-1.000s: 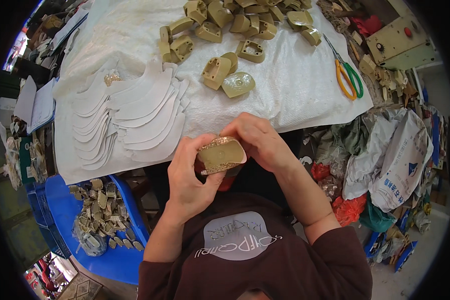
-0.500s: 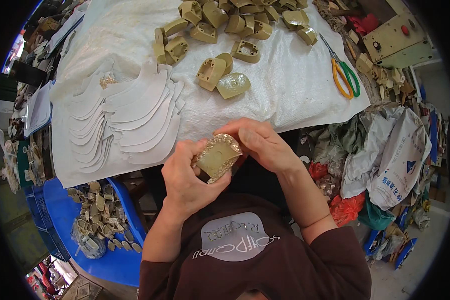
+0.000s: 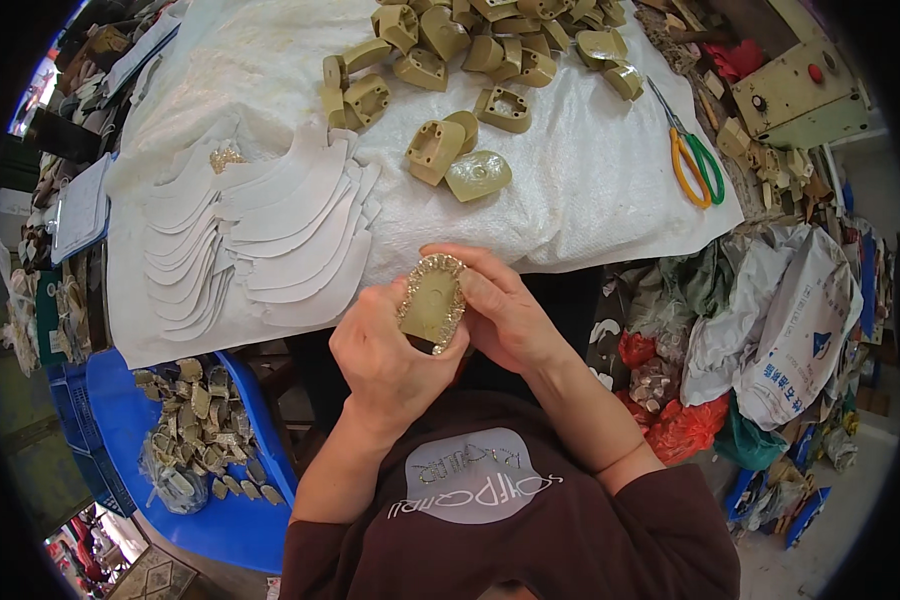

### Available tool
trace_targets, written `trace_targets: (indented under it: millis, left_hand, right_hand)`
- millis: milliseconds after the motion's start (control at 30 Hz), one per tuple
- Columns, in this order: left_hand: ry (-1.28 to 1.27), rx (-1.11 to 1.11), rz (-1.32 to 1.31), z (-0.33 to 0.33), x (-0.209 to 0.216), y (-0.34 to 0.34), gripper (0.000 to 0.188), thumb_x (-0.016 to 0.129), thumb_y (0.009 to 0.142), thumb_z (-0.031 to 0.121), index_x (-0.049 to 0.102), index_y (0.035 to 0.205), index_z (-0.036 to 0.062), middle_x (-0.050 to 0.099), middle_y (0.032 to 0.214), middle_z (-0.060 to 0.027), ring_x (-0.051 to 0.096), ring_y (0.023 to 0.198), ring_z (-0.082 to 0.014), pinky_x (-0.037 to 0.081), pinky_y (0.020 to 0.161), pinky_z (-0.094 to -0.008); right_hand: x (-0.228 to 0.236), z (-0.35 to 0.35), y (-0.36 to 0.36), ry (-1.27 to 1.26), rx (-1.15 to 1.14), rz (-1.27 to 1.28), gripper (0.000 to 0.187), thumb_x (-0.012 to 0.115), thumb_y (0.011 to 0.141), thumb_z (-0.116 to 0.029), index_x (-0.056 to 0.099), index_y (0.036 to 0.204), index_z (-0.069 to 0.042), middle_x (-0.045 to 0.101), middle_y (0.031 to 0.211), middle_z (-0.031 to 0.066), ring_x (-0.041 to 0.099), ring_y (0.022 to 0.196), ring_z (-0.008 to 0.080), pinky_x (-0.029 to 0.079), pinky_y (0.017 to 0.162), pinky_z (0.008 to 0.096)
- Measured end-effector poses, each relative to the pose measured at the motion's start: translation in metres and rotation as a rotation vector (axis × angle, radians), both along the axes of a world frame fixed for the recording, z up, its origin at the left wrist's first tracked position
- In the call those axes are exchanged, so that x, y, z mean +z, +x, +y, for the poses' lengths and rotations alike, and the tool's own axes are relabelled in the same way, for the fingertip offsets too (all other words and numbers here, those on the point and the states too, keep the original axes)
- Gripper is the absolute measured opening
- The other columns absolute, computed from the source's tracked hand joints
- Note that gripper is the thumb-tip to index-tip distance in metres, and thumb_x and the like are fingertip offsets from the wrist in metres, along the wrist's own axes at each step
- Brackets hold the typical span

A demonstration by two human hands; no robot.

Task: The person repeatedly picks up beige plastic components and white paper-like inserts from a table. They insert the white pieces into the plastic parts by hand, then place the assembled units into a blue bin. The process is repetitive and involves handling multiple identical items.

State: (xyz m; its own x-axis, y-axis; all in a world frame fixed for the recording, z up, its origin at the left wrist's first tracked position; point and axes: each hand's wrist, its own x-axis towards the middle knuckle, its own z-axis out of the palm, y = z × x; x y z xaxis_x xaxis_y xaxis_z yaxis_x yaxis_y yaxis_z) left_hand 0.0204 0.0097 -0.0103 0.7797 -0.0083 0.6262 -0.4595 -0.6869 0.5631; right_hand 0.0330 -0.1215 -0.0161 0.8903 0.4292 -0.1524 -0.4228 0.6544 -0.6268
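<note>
Between my two hands, just off the table's near edge, is an olive plastic shoe heel (image 3: 428, 312) with a gold glitter covering gathered round its rim. My left hand (image 3: 378, 335) wraps its side, thumb at the lower end. My right hand (image 3: 500, 305) clasps the other side, its thumb on the glitter edge and fingers over the top end. Beyond them, a loose heel (image 3: 478, 176) lies beside a pair of others. Overlapping white curved cut pieces (image 3: 295, 235) are spread to the left, with a bit of gold glitter (image 3: 225, 159) showing at their top.
A pile of bare heels (image 3: 500, 45) covers the far side of the white-sheeted table (image 3: 570, 220). Scissors (image 3: 692, 155) with orange and green handles lie at right, near a control box (image 3: 800, 88). Covered heels fill a blue chair seat (image 3: 260, 400) at lower left; plastic bags (image 3: 800, 330) hang at right.
My right hand has closed in on the heel, its thumb now pressed to the glitter edge. The heel has turned more upright in my hands. The whole view has shifted slightly.
</note>
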Motion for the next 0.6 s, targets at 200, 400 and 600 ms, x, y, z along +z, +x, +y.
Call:
trace_targets:
  millis: [200,400,600]
  left_hand:
    - [0.094,0.052,0.021,0.008,0.0,-0.001,0.049,0.083,0.057,0.014,0.051,0.092,0.0002,0.057,0.072,-0.0102,0.06,0.058,-0.0259,0.049,0.052,-0.0316]
    - [-0.04,0.015,0.051,0.019,-0.004,-0.004,0.048,0.082,0.057,0.012,0.053,0.093,0.0005,0.058,0.074,-0.0112,0.059,0.057,-0.0255,0.048,0.052,-0.0322]
    - [-0.094,0.219,0.211,0.074,-0.003,-0.021,0.048,0.081,0.062,0.013,0.057,0.104,0.0062,0.062,0.085,-0.007,0.063,0.066,-0.0209,0.05,0.059,-0.0298]
  right_hand:
    - [0.006,0.011,-0.007,-0.75,-0.154,-0.463,0.041,0.052,0.092,-0.012,0.043,0.13,0.0,0.055,0.111,0.0111,0.054,0.098,0.0167,0.043,0.087,0.0282]
    - [0.002,0.022,-0.008,-0.816,-0.241,-0.627,0.039,0.056,0.089,-0.01,0.047,0.125,0.001,0.057,0.104,0.0145,0.057,0.093,0.0248,0.045,0.084,0.033]
    - [0.01,0.021,0.031,-1.004,-0.043,-0.976,0.043,0.058,0.091,-0.025,0.047,0.127,-0.005,0.056,0.105,0.0144,0.054,0.099,0.0241,0.043,0.085,0.035]
